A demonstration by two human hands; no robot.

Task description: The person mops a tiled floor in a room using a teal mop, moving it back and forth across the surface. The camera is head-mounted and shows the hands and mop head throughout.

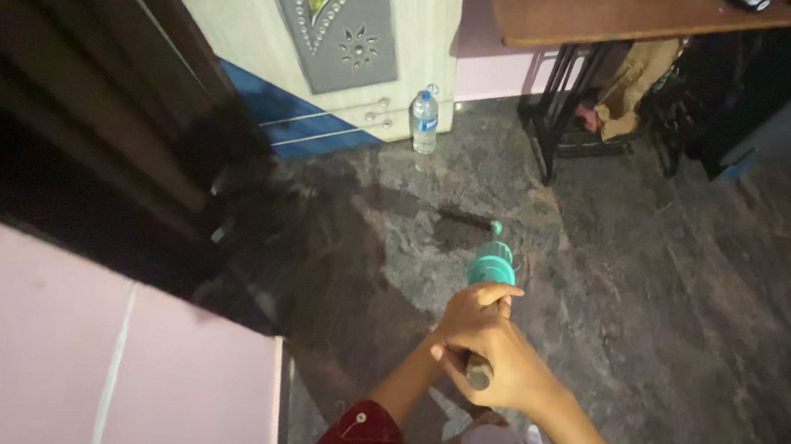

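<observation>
Both my hands are together on one long handle: my right hand [498,365] is wrapped around its top end, and my left hand [474,309] is clamped just below it, nearer the teal collar [493,262] where the handle joins the head. The dark broom head [464,224] rests on the stone floor [683,282] straight ahead of my hands, on a wet-looking patch. I judge I am in the middle of a stroke across that patch. The next pull, I think, needs both grips firm and the head kept flat to the floor. Beyond the head, farther from my hands, a clear plastic bottle [424,122] stands against the cupboard [336,40]; a wooden desk [632,17] sits off to my right.
</observation>
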